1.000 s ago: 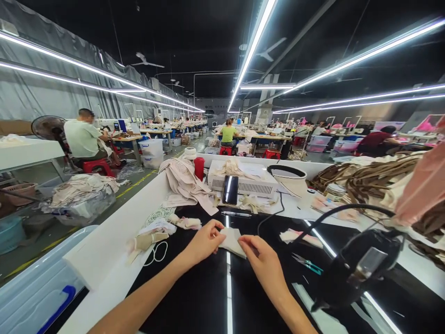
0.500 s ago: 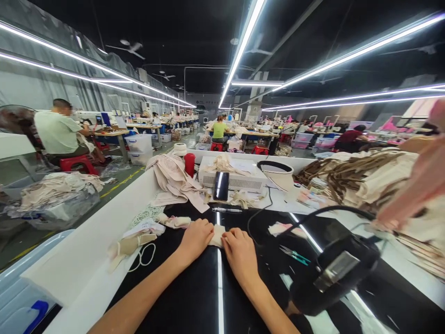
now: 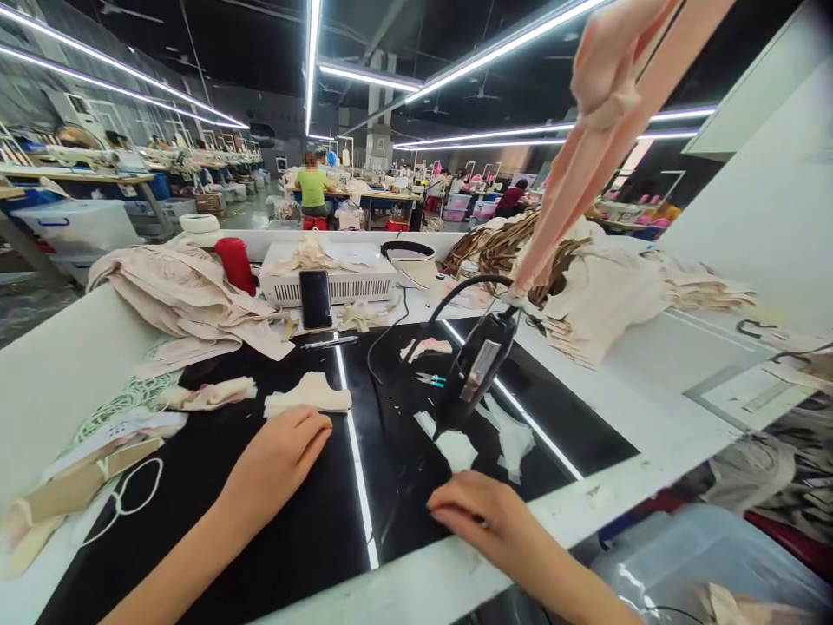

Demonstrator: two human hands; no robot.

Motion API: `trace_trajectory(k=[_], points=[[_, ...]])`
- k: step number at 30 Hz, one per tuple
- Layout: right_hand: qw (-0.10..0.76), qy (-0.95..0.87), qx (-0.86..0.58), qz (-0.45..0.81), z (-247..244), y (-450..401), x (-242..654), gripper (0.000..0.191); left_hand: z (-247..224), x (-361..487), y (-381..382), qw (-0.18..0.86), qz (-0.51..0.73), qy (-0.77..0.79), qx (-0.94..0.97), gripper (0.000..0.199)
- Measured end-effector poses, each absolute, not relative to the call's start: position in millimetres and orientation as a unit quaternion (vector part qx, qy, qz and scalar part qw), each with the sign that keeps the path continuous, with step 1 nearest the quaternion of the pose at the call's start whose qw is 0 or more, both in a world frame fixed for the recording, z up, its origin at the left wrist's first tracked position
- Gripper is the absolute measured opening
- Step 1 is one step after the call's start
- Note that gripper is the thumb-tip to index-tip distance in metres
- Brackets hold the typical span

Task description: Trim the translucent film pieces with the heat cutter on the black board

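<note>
A cream cloth piece (image 3: 309, 393) lies on the black work surface (image 3: 383, 425), left of the light reflection. My left hand (image 3: 283, 456) is closed at its front edge, fingers together and pointing right; whatever is under the fingertips is hidden. At the front edge of the surface, my right hand (image 3: 485, 516) is loosely curved, with thumb and forefinger slightly apart and nothing visible between them. Just beyond its knuckles lies a small white piece (image 3: 457, 451). A black handheld tool (image 3: 475, 369) hangs tip down above that piece, from a pink cloth strip (image 3: 573, 174).
Teal-handled snips (image 3: 430, 380) and a larger white piece (image 3: 514, 438) lie near the tool. A phone (image 3: 316, 299) leans against a white box (image 3: 357, 286). Cloth piles flank the back, cord loops (image 3: 134, 486) lie left, and a plastic bin (image 3: 703, 564) stands lower right.
The view has swung right. My hands have parted: the right one has left the cream cloth piece and moved right to the table's front edge, while the left remains beside the cloth.
</note>
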State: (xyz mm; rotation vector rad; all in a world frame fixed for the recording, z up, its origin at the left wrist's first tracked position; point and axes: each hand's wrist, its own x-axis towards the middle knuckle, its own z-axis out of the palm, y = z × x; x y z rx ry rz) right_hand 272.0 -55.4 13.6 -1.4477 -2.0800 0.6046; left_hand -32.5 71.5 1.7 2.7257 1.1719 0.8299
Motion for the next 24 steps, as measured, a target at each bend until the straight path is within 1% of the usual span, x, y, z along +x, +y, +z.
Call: trace_trajectory(k=[3, 7, 10, 12, 14, 17, 21, 24], points=[[0.277, -0.721, -0.602, 0.202, 8.2, -60.1, 311.8, 0.016, -2.5, -4.3, 44.3, 0.064, 0.250, 0.332, 0.907, 0.029], [0.278, -0.701, -0.628, 0.192, -4.1, -61.2, 325.9, 0.014, -10.5, 36.6, 12.1, 0.079, 0.199, 0.268, 0.940, 0.026], [0.279, -0.701, -0.632, 0.177, -14.2, -59.5, 319.2, 0.016, -18.3, 63.2, -2.9, 0.056, 0.186, 0.230, 0.954, 0.020], [0.282, -0.702, -0.632, 0.167, -20.2, -57.5, 314.4, 0.016, -23.5, 77.6, -8.2, 0.027, 0.186, 0.215, 0.958, 0.020], [0.287, -0.702, -0.631, 0.163, -24.4, -55.5, 311.6, 0.021, -28.2, 88.7, -10.7, 0.003, 0.180, 0.214, 0.960, 0.020], [0.302, -0.694, -0.630, 0.174, -26.4, -53.7, 310.5, 0.027, -33.7, 97.5, -11.8, -0.017, 0.167, 0.226, 0.960, 0.021], [0.327, -0.675, -0.626, 0.214, -23.7, -53.5, 311.0, 0.025, -37.1, 96.7, -11.9, -0.012, 0.166, 0.236, 0.958, 0.026], [0.352, -0.651, -0.622, 0.255, -19.9, -53.5, 312.3, 0.024, -36.7, 94.0, -12.0, 0.006, 0.179, 0.235, 0.955, 0.024]])
